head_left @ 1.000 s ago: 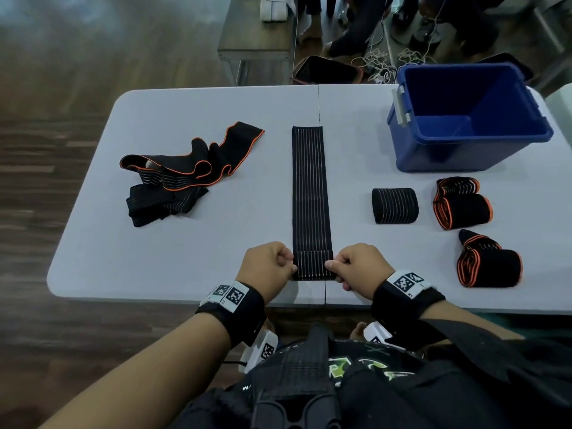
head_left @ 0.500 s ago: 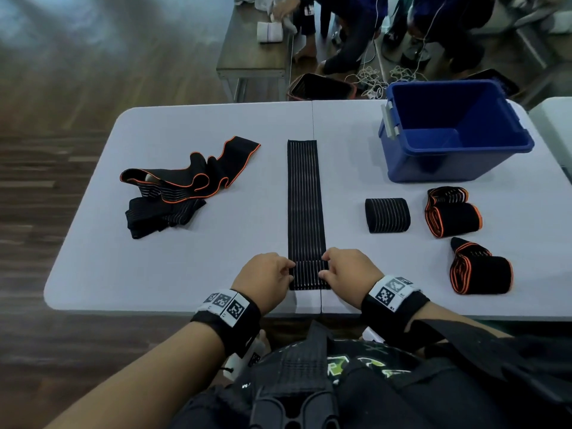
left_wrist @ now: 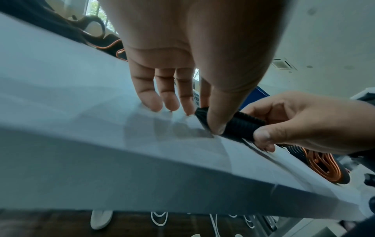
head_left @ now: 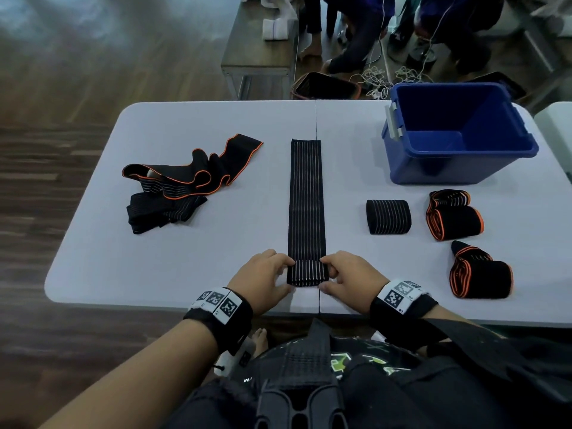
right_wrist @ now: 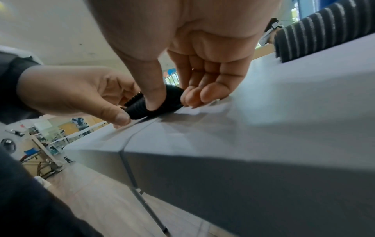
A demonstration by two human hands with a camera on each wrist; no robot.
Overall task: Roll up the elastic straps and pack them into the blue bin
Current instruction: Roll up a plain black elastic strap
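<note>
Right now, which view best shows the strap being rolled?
Head view: the whole strap lies flat on the table, its near end rolled between left hand and right hand. Both wrist views show only that rolled end, pinched by thumbs.

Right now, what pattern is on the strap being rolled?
Black strap with thin pale lengthwise stripes; head view.

Grey folding table (head_left: 173, 258), wooden floor (head_left: 62, 72), wooden bench (head_left: 257, 54) beyond, tangled white cables (head_left: 374, 78)
</note>
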